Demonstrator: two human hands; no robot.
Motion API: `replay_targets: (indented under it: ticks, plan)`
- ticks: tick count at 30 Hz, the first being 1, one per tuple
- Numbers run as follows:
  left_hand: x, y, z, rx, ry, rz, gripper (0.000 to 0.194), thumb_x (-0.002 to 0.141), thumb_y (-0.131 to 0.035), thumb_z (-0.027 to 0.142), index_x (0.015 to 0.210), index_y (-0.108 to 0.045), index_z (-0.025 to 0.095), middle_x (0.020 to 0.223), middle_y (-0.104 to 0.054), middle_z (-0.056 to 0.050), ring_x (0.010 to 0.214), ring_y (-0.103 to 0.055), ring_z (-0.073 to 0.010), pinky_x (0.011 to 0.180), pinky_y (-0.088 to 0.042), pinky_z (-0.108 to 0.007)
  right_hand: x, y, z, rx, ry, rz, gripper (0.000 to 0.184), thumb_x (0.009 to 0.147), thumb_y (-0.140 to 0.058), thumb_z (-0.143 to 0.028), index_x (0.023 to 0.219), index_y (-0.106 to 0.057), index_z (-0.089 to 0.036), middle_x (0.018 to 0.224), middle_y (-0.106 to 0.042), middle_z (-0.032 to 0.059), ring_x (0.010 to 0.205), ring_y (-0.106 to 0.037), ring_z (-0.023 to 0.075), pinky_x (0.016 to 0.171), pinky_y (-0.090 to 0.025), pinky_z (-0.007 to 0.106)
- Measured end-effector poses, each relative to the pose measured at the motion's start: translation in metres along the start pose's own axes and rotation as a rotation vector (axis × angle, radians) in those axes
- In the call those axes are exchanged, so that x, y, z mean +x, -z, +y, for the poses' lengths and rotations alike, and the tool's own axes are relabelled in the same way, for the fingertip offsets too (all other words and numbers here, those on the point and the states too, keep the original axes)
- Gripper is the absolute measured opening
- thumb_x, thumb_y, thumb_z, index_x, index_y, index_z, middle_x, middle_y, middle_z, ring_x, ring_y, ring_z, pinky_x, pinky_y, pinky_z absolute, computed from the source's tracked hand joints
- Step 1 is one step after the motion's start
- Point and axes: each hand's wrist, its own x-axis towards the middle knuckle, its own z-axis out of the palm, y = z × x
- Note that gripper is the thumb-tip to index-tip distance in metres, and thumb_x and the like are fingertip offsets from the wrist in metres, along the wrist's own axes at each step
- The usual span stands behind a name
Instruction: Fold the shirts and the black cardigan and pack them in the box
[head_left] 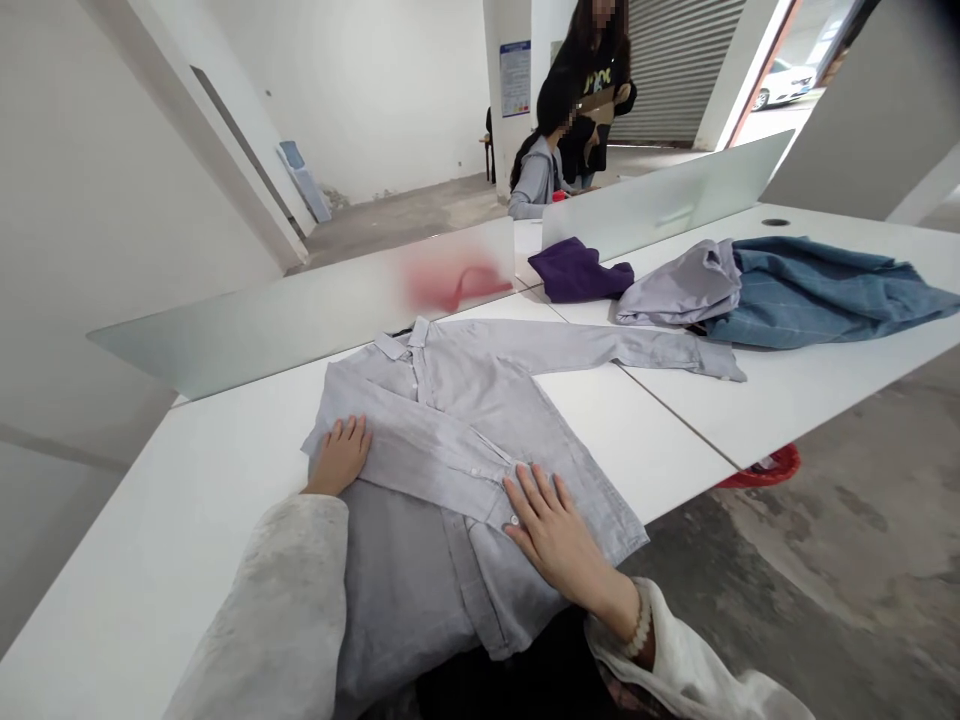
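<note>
A light grey button-up shirt (465,390) lies front up on the white table, its collar toward the frosted divider. One sleeve is folded across the front; the other stretches out to the right. My left hand (341,455) rests on the shirt near the shoulder of the folded sleeve, fingers extended. Flat on the cuff of that same sleeve lies my right hand (551,530), its fingers spread beside a small button. Neither hand grips anything. The shirt's lower part hangs toward me at the table edge.
Frosted dividers (322,310) run along the table's (150,530) back. To the right lie a purple cloth (577,270), a pale lilac garment (682,285) and a blue checked garment (825,290). A red-lined bin (772,468) stands below the edge. Two people are beyond the dividers.
</note>
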Motion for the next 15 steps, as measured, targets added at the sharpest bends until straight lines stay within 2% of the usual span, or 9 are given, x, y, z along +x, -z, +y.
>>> replay_targets:
  ticks: [3,5,8,11,13,15]
  plan:
    - [-0.008,0.015,0.026,0.016,-0.06,-0.043,0.053,0.095,-0.024,0.035,0.137,-0.045,0.009,0.144,-0.042,-0.02,0.136,-0.034,-0.0343,0.105,-0.031,-0.059,-0.005,0.019,0.023,0.169,-0.007,-0.005,0.048,0.097,-0.037,-0.044,0.138,-0.048,-0.021,0.144,-0.044,0.0088,0.135,-0.039,0.0265,0.105,-0.04,0.047]
    - [-0.018,0.026,0.052,-0.014,-0.189,-0.068,0.055,0.096,-0.025,0.042,0.142,-0.04,0.014,0.148,-0.039,-0.016,0.138,-0.031,-0.0315,0.108,-0.03,-0.055,-0.007,0.035,0.061,0.224,-0.127,0.062,0.045,0.097,-0.034,-0.041,0.13,-0.056,-0.02,0.134,-0.056,0.0096,0.125,-0.051,0.024,0.101,-0.045,0.042]
    - [-0.038,0.036,0.101,-0.093,-0.395,-0.017,0.057,0.096,-0.025,0.048,0.147,-0.032,0.021,0.15,-0.037,-0.01,0.14,-0.029,-0.0284,0.109,-0.031,-0.051,-0.005,0.062,0.143,0.125,-0.415,0.176,0.043,0.094,-0.039,-0.038,0.122,-0.06,-0.014,0.118,-0.065,0.0144,0.106,-0.063,0.0263,0.093,-0.05,0.042]
    - [-0.058,0.036,0.146,-0.122,-0.472,0.065,0.057,0.097,-0.026,0.048,0.148,-0.029,0.022,0.151,-0.035,-0.009,0.139,-0.029,-0.0303,0.107,-0.033,-0.051,0.0,0.09,0.228,-0.088,-0.761,0.172,0.045,0.092,-0.041,-0.037,0.124,-0.058,-0.01,0.111,-0.066,0.0187,0.099,-0.064,0.0307,0.087,-0.049,0.045]
    - [-0.069,0.031,0.168,-0.123,-0.507,0.104,0.059,0.096,-0.029,0.049,0.148,-0.028,0.022,0.151,-0.034,-0.009,0.139,-0.029,-0.0324,0.107,-0.033,-0.051,0.006,0.104,0.272,-0.216,-0.998,0.136,0.051,0.094,-0.037,-0.041,0.124,-0.057,-0.006,0.111,-0.063,0.0244,0.102,-0.061,0.0356,0.083,-0.048,0.049]
    - [-0.076,0.025,0.181,-0.117,-0.531,0.141,0.061,0.094,-0.032,0.051,0.148,-0.028,0.022,0.152,-0.033,-0.009,0.139,-0.027,-0.0338,0.107,-0.031,-0.052,0.012,0.11,0.3,-0.273,-1.164,0.105,0.058,0.095,-0.032,-0.046,0.118,-0.061,-0.001,0.114,-0.058,0.0296,0.107,-0.056,0.0388,0.082,-0.046,0.05]
